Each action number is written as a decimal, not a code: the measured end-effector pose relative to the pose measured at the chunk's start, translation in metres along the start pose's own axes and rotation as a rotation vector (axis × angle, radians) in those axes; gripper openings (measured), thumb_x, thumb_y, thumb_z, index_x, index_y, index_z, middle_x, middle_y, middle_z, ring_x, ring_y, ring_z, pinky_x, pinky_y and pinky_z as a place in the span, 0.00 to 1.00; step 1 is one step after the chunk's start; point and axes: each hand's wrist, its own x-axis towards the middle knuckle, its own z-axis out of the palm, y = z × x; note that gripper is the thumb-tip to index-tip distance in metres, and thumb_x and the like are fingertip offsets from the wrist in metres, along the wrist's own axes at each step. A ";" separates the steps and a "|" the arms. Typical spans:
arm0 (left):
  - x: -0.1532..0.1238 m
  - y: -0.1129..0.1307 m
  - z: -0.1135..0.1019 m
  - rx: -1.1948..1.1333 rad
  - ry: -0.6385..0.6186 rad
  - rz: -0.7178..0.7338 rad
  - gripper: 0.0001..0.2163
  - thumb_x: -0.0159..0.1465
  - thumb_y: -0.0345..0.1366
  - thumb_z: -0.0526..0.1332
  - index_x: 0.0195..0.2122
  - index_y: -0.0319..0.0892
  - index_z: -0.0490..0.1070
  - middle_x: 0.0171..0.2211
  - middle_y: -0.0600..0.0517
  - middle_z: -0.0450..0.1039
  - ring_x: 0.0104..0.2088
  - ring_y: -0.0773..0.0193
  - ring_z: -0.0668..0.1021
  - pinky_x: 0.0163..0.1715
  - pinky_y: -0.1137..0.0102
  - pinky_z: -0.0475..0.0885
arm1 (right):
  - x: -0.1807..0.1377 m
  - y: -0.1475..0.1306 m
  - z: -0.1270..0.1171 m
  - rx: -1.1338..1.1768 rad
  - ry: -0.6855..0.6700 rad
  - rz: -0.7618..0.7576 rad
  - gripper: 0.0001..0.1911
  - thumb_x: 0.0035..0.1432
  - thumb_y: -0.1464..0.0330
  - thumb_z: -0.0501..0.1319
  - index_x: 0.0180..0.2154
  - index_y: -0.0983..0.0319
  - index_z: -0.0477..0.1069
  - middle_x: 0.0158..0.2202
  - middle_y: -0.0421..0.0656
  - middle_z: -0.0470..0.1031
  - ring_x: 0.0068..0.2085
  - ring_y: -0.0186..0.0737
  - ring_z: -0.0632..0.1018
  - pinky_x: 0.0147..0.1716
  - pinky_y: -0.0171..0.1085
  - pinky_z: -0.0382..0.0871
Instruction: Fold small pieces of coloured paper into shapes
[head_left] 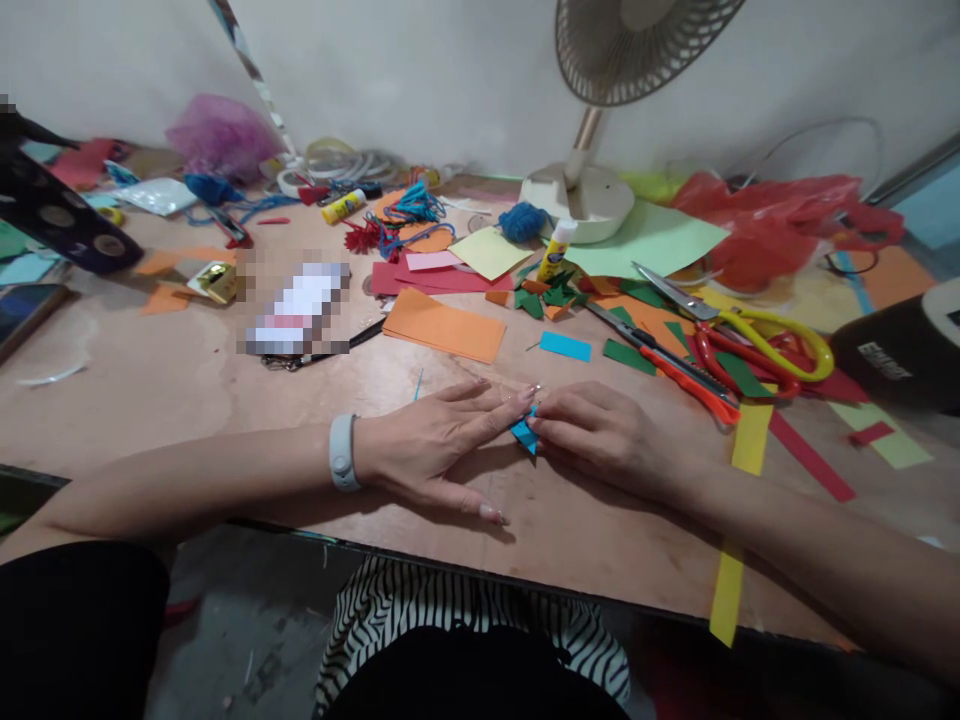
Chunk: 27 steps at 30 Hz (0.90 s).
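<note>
A small folded piece of blue paper [527,436] lies on the table between my two hands, partly covered by fingers. My left hand [442,435] rests flat with its fingers stretched out, the fingertips touching the paper's upper left edge. On the other side, my right hand [600,432] pinches the paper between thumb and forefinger. Just beyond the hands are a flat blue paper rectangle [565,346] and a stack of orange paper strips [444,326].
Scissors [780,345], a red utility knife [690,380] and a yellow paper strip [739,520] lie to the right. A glue stick [556,252] stands before the fan [577,195]. Left of the orange strips is a phone [304,305]. A dark cup [900,345] is far right.
</note>
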 end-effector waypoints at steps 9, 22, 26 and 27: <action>-0.002 -0.005 -0.003 0.172 -0.130 0.020 0.37 0.66 0.53 0.59 0.71 0.39 0.51 0.69 0.40 0.53 0.70 0.49 0.57 0.70 0.54 0.42 | -0.004 0.003 -0.003 -0.042 0.012 -0.078 0.08 0.68 0.72 0.56 0.43 0.60 0.73 0.39 0.44 0.81 0.41 0.41 0.77 0.42 0.42 0.73; 0.000 -0.009 -0.007 0.418 -0.184 0.102 0.38 0.68 0.58 0.53 0.71 0.35 0.50 0.70 0.42 0.52 0.70 0.55 0.57 0.71 0.57 0.45 | 0.000 0.000 -0.004 -0.049 0.028 -0.062 0.08 0.67 0.74 0.55 0.41 0.60 0.72 0.37 0.42 0.81 0.38 0.37 0.78 0.48 0.42 0.71; 0.000 -0.009 -0.006 0.424 -0.174 0.100 0.36 0.69 0.56 0.54 0.71 0.38 0.50 0.68 0.42 0.55 0.70 0.56 0.58 0.71 0.56 0.45 | 0.002 -0.001 -0.003 -0.026 0.021 -0.037 0.09 0.67 0.74 0.55 0.40 0.58 0.73 0.36 0.41 0.80 0.38 0.38 0.77 0.49 0.43 0.69; 0.000 -0.009 -0.006 0.419 -0.177 0.097 0.36 0.69 0.56 0.54 0.71 0.38 0.50 0.68 0.43 0.55 0.69 0.56 0.59 0.71 0.55 0.45 | 0.002 -0.002 -0.003 -0.009 0.026 -0.018 0.09 0.67 0.74 0.55 0.39 0.58 0.73 0.36 0.42 0.79 0.37 0.38 0.76 0.49 0.44 0.69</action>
